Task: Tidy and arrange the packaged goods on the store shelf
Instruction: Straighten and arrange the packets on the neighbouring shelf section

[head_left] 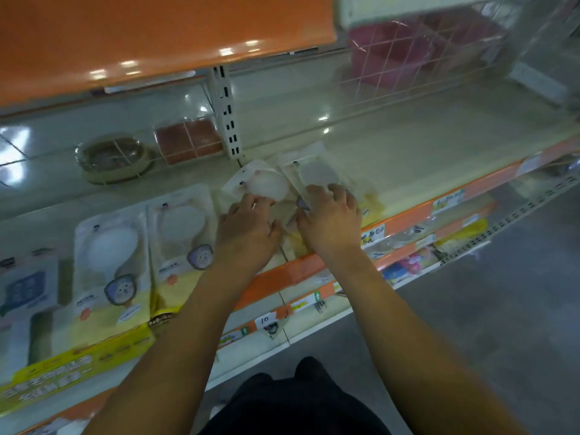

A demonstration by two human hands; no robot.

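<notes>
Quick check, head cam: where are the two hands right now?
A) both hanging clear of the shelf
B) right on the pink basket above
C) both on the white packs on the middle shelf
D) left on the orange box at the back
C: the left hand and right hand both rest on the skewed white packs on the middle shelf.
</notes>
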